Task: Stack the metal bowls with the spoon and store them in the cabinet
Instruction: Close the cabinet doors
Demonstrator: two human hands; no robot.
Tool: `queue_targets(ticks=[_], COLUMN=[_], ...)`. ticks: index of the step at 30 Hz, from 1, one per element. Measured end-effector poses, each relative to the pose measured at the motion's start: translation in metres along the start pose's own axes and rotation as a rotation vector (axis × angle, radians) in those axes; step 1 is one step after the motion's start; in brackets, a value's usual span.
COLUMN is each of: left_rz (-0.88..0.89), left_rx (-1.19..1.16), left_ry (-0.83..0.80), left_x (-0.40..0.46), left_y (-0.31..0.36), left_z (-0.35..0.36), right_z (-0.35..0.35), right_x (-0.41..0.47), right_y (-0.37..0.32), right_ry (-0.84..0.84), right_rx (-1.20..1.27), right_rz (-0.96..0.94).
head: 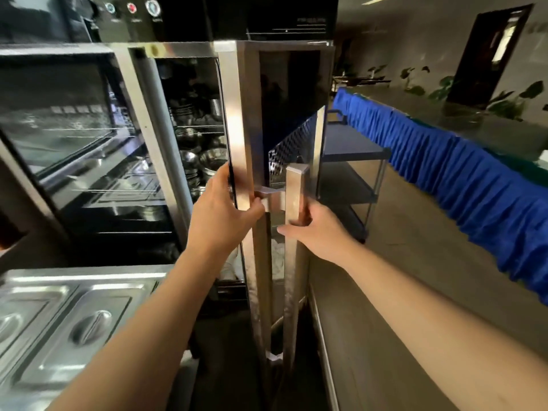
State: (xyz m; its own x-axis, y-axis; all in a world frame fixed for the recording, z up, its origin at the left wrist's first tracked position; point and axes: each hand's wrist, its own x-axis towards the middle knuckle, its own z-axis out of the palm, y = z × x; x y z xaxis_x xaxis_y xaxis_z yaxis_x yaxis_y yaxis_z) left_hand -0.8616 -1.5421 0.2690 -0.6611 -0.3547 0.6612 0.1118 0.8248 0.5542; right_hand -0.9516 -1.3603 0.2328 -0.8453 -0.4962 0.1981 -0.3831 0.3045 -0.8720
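Left hand (221, 215) fingers wrapped around the edge of the door (237, 143), thumb on the handle bracket. Right hand (317, 229) fingers curled around the bar handle (293, 197), thumb pointing left across it. Door edge-on between the two hands, partly ajar. Left of the left fingers, inside the cabinet (166, 120), metal bowls (212, 158) stacked on wire shelves; spoon can't be made out. Below the left forearm, steel tray lids (59, 318). Right of the right hand, a cart (353, 173), then blue table skirt (444, 173)
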Motion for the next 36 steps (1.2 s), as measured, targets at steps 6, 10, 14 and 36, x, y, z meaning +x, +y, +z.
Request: queue_targets(ticks=[6, 10, 14, 36], left_rz=[-0.06, -0.09, -0.107, -0.091], left_rx=[0.113, 0.208, 0.294, 0.413], left_ry=[0.017, 0.012, 0.033, -0.139], left_x=[0.023, 0.038, 0.058, 0.208], left_y=[-0.045, -0.076, -0.11, -0.349], left_z=[-0.022, -0.031, -0.037, -0.032], right_z=[0.05, 0.083, 0.115, 0.283], right_x=[0.038, 0.065, 0.097, 0.327], right_y=[-0.018, -0.027, -0.035, -0.065], right_ry=[-0.067, -0.106, -0.152, -0.159], right_rx=[0.047, 0.084, 0.064, 0.079], right_rz=[0.072, 0.063, 0.029, 0.083])
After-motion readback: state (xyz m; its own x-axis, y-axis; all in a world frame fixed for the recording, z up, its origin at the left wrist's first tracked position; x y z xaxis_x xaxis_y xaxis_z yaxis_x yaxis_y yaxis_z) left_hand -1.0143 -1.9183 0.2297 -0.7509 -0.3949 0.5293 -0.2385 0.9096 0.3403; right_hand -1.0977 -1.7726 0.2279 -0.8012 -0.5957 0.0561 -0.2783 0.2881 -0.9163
